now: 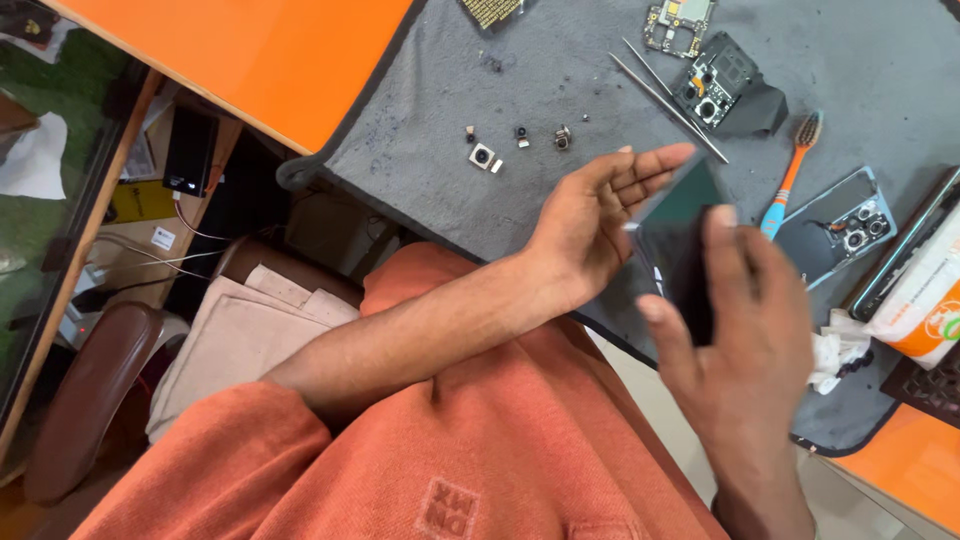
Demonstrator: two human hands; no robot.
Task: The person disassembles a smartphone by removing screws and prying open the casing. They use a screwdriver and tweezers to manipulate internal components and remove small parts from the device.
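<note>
From the head camera I look down on both hands held over my lap, at the near edge of the desk [300,60]. The left hand [590,225] is open, palm turned inward, its fingers stretched along the far side of a dark phone [685,245]. The right hand [745,335] comes from below and grips the phone's near side, the thumb on one long edge and the fingers spread across the dark panel. The phone is upright and tilted between the two palms, lifted clear of the desk; the motion blur keeps me from telling whether I see its screen or its back.

Behind the hands a grey mat [560,70] covers the orange desk. On it, beyond my left hand, sit a few small camera modules [483,155], well apart from the phone. Farther right a pair of tweezers [665,95] lies at a slant, just beside a black phone part with lenses [722,85], and a circuit board [678,22] lies at the top edge. An orange toothbrush [793,170] lies to the right of the phone, next to a phone back cover with camera rings [838,225]. At the far right a white and orange roll [925,290] and a crumpled white tissue [835,355] rest near the mat's edge. My orange sleeve [400,440] fills the bottom of the view.
</note>
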